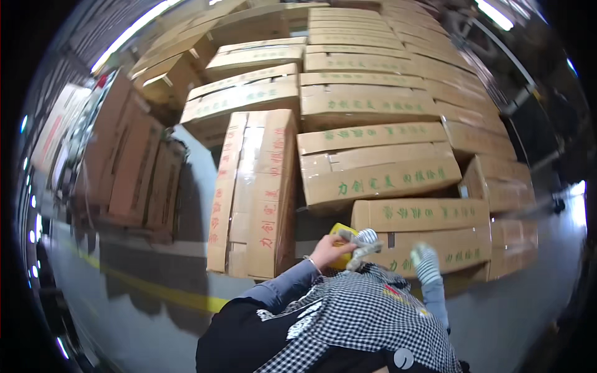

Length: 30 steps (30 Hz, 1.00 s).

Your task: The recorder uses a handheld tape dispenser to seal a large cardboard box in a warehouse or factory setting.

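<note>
My left hand [331,251] is bare and closed round a loose grey-and-white work glove [364,246] with a striped cuff. Beside that hand shows a yellow object [339,231], partly hidden by the fingers and glove; I cannot make out its kind. My right hand [425,262] wears a pale work glove with a striped cuff. It is over the front of the nearest carton [429,239], and its fingers are too blurred to read. A checked apron [367,311] covers my front.
Long brown cartons [376,165] with green print are stacked ahead and to the right. A carton with red print [255,193] stands at front left. Further left are more cartons [134,161]. A yellow line [149,286] runs along the grey floor.
</note>
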Each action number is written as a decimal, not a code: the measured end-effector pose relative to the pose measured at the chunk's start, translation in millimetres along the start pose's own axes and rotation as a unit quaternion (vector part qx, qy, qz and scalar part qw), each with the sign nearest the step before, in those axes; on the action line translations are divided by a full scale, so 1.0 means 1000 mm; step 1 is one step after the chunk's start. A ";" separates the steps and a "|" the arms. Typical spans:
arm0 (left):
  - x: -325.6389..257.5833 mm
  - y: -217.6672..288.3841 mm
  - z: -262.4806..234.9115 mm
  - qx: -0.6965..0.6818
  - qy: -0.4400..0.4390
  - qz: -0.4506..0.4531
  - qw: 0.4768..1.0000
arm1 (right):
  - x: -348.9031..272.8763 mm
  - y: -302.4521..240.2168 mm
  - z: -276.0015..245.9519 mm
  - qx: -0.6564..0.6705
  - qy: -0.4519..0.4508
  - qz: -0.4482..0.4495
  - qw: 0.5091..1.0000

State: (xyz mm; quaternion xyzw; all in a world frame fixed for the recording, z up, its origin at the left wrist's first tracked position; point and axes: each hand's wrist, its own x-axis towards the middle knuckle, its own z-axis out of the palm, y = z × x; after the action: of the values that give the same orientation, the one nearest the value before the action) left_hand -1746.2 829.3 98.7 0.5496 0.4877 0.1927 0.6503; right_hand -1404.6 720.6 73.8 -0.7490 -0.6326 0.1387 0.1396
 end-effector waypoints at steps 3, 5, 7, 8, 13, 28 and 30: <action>-0.027 -0.014 0.014 -0.043 0.029 -0.002 0.999 | -0.026 -0.033 -0.007 -0.020 -0.078 -0.072 0.994; -0.034 -0.021 0.030 -0.052 0.044 -0.005 0.998 | -0.019 -0.094 -0.056 0.142 0.030 -0.124 0.982; -0.048 -0.044 0.039 -0.069 0.075 0.003 0.995 | -0.012 -0.170 -0.115 0.246 -0.038 -0.278 0.928; -0.053 -0.049 0.045 -0.058 0.078 -0.003 0.995 | -0.006 -0.206 -0.151 0.266 -0.177 -0.345 0.882; -0.081 -0.094 0.085 0.049 0.105 0.093 0.989 | -0.043 -0.264 -0.158 0.296 -0.184 -0.606 0.715; -0.194 -0.097 0.104 -0.060 0.186 -0.023 0.980 | -0.065 -0.235 -0.244 0.274 0.223 -0.517 0.780; -0.189 -0.092 0.100 -0.043 0.160 -0.012 0.986 | -0.060 -0.240 -0.257 0.287 0.278 -0.526 0.751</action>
State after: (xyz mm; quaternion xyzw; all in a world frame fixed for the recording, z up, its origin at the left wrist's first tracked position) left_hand -1772.8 598.9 87.7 0.4775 0.5827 0.2914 0.5895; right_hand -1533.7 690.9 405.5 -0.2283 -0.7905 0.0036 0.5684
